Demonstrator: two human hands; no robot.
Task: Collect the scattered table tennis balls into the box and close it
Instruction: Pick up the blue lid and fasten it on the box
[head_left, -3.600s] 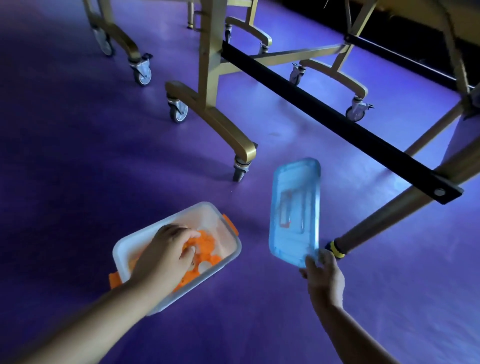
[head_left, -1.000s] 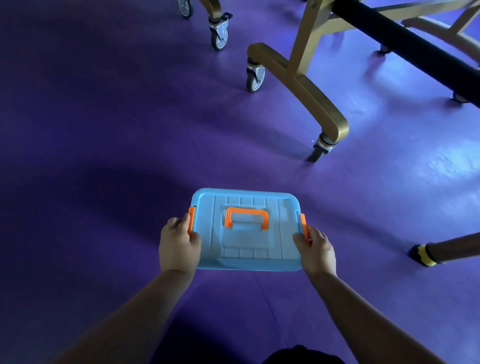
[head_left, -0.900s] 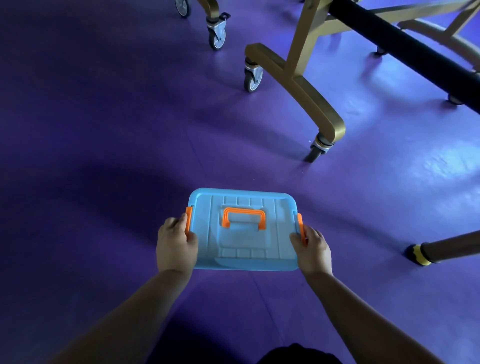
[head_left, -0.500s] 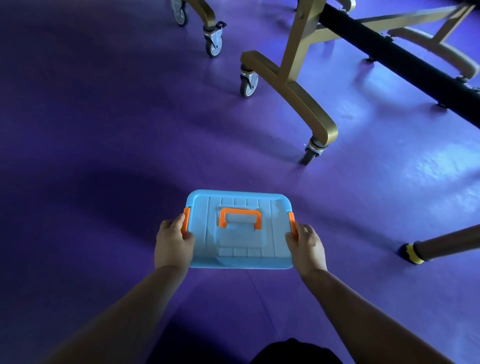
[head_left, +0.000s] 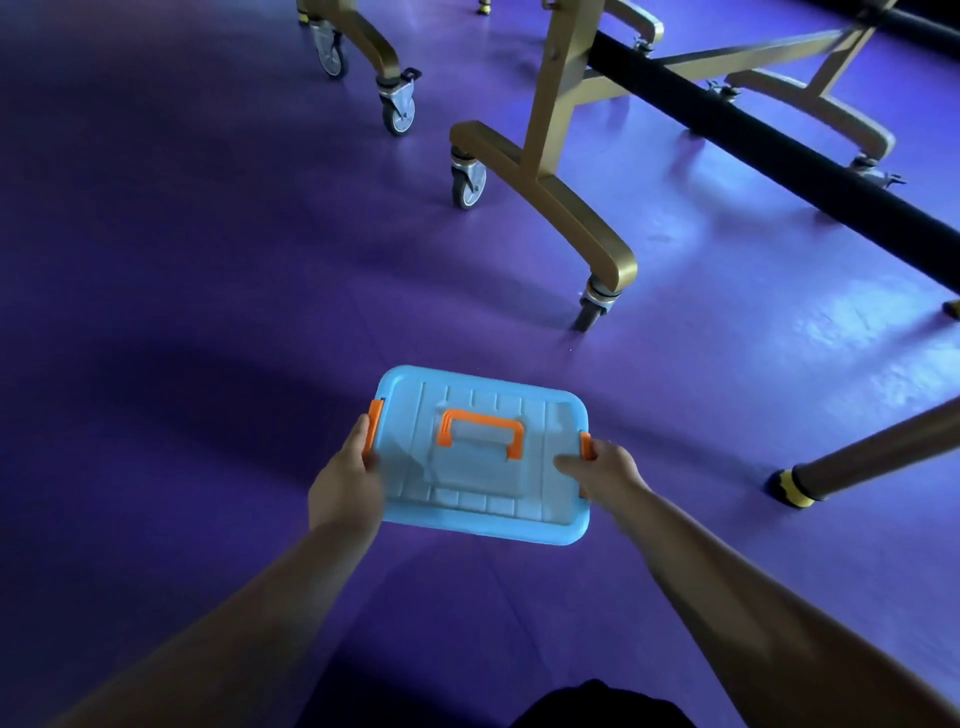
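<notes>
Box sits low in mid-view over the purple floor, its blue lid on; whether it rests there or is just lifted, I cannot tell. The left hand grips the left end, thumb on the lid, fingers curled under by the left clip. 1 orange handle lies flat at the centre. The right hand grips the right end the same way beside the right clip. A gold table frame stands beyond on wheels. Thin plastic holding hollow balls should be light, stiff and slightly slick, so the 2 ends or the handle look like the surest holds. Whether the clips are snapped shut is unclear.
</notes>
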